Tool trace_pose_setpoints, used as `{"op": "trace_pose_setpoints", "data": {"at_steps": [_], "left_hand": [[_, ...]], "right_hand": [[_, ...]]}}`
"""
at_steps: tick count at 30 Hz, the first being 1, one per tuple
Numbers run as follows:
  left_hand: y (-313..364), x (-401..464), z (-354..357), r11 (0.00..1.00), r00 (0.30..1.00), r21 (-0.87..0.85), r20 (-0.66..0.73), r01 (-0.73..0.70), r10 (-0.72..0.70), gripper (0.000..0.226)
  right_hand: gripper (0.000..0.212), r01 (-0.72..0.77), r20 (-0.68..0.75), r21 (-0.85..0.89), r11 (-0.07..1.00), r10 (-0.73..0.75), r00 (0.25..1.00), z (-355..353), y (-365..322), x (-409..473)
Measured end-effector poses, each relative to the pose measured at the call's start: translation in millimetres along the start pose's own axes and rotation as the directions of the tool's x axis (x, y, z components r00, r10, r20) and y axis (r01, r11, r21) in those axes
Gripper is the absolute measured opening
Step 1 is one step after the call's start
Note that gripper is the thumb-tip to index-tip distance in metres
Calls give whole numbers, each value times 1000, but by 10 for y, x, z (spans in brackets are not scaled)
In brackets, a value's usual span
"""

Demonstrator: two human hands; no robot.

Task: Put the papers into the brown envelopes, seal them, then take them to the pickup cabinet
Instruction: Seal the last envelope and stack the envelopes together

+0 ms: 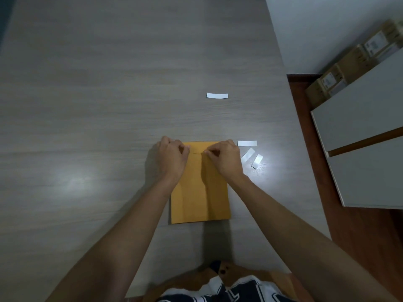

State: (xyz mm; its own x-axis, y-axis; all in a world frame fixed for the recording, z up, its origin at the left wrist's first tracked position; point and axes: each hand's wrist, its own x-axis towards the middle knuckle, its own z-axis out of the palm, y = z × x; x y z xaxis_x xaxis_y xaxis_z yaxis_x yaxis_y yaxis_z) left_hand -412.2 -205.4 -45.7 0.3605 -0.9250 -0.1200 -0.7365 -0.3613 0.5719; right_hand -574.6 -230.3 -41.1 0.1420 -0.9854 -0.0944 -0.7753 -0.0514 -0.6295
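Note:
A brown envelope (196, 197) lies flat on the grey wooden table (98, 105), its long side running away from me. My left hand (171, 156) rests curled on the envelope's far left corner. My right hand (225, 156) is curled on its far right part, thumb and forefinger pinched at the flap's edge. The two hands nearly meet over the folded flap. No loose papers are in sight; whether any are inside the envelope is hidden.
Several small white strips lie on the table: one (217, 95) farther out, three (247, 143) just right of my right hand. A white cabinet (366, 131) stands to the right over dark red flooring, with cardboard boxes (340, 77) behind it.

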Motion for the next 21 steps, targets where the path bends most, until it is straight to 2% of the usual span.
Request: {"op": "trace_pose_setpoints", "data": {"at_steps": [2, 4, 8, 14, 19, 21], "left_hand": [[12, 5, -14, 989, 990, -39, -3, 143, -143, 18], [36, -9, -31, 973, 974, -50, -14, 225, -226, 20], [125, 6, -63, 939, 944, -101, 21, 329, -329, 50], [48, 96, -75, 875, 884, -142, 143, 463, -445, 59], [5, 129, -144, 913, 897, -76, 238, 401, -374, 50], [-11, 113, -180, 906, 900, -164, 277, 389, -336, 36]], "right_hand": [[16, -176, -35, 71, 982, 179, 983, 10, -63, 40], [38, -289, -54, 96, 953, 294, 954, 15, -101, 67], [74, -445, 29, 47, 894, 444, 896, 4, -183, 148], [81, -533, 102, 94, 841, 524, 845, -30, -109, 150], [84, -529, 134, 45, 848, 519, 844, -50, -108, 162], [88, -512, 133, 81, 855, 500, 856, -57, -92, 142]]}}
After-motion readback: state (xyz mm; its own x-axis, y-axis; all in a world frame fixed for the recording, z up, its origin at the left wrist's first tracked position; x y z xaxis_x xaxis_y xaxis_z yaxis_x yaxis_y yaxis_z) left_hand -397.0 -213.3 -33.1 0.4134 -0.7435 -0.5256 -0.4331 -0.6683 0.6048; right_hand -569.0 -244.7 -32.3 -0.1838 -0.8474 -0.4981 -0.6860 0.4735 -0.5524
